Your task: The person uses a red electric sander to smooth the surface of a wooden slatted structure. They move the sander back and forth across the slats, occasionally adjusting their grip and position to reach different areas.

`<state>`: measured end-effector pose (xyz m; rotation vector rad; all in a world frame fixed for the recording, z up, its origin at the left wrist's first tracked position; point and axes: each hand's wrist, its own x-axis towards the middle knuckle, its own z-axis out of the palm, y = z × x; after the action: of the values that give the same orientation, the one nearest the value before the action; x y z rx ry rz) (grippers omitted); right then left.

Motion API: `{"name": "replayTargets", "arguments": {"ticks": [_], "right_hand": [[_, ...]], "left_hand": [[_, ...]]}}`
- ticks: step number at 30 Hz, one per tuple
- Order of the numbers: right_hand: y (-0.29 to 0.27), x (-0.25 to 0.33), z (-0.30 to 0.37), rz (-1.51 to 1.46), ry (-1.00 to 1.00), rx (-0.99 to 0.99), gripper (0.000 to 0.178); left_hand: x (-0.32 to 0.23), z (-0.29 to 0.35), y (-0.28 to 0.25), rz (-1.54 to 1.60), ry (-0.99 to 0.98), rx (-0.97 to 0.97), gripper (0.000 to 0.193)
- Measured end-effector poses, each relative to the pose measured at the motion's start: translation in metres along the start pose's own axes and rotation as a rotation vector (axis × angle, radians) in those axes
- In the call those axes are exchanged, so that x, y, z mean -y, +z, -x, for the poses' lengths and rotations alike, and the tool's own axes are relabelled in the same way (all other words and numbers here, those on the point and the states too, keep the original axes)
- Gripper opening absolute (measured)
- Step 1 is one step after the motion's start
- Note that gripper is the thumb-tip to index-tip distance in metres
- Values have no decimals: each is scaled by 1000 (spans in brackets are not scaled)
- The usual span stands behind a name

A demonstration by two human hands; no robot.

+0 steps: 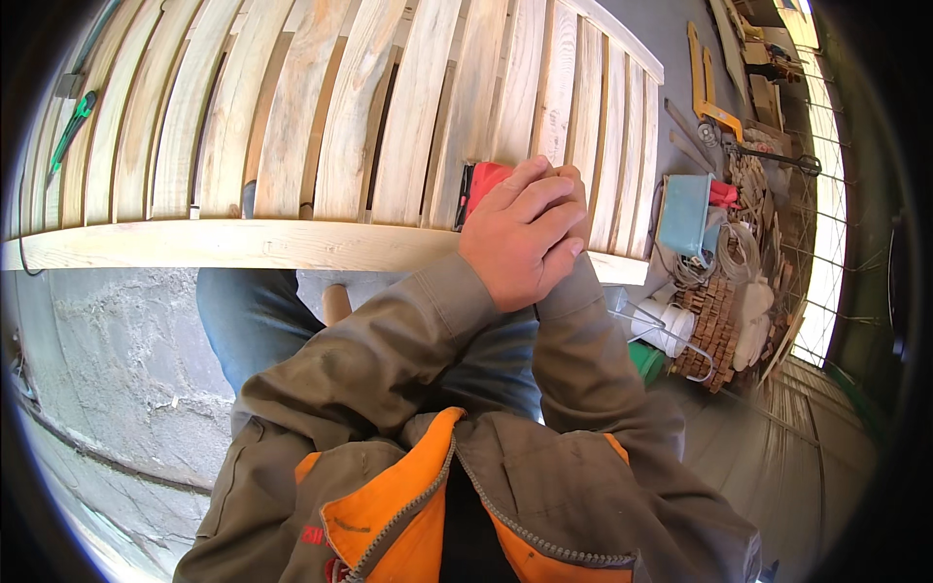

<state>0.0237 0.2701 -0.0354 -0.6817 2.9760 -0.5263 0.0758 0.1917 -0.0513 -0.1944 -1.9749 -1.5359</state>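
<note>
1. Red-and-black handheld tool (486,185): located just right of the frame's centre, above the middle, on the slatted wooden panel (233,107) beside its lower rail (194,244).
2. Left hand (520,238): laid over the tool and the right hand (576,185), fingers bent and close together. Its underside is hidden; whether it is clamped on the tool cannot be told.
3. Right hand: beneath the left, mostly covered; its grip cannot be told.
4. Green-and-black utility knife (74,134): on the slats, upper left.
5. Light-blue bin (684,216): right of the panel.
</note>
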Motion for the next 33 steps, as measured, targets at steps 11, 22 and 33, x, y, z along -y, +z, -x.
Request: {"name": "replayTargets", "arguments": {"ticks": [11,22,33], "right_hand": [[5,-6,-5,-73,1,-6,25],[8,-29,-12,-38,31,-22,24],[6,-23,-110,145,96,135,35]], "left_hand": [[9,-1,-22,-43,44,-48,33],[8,-10,-7,-6,36,-29,32],[58,-72,-11,11,48,-39,24]]}}
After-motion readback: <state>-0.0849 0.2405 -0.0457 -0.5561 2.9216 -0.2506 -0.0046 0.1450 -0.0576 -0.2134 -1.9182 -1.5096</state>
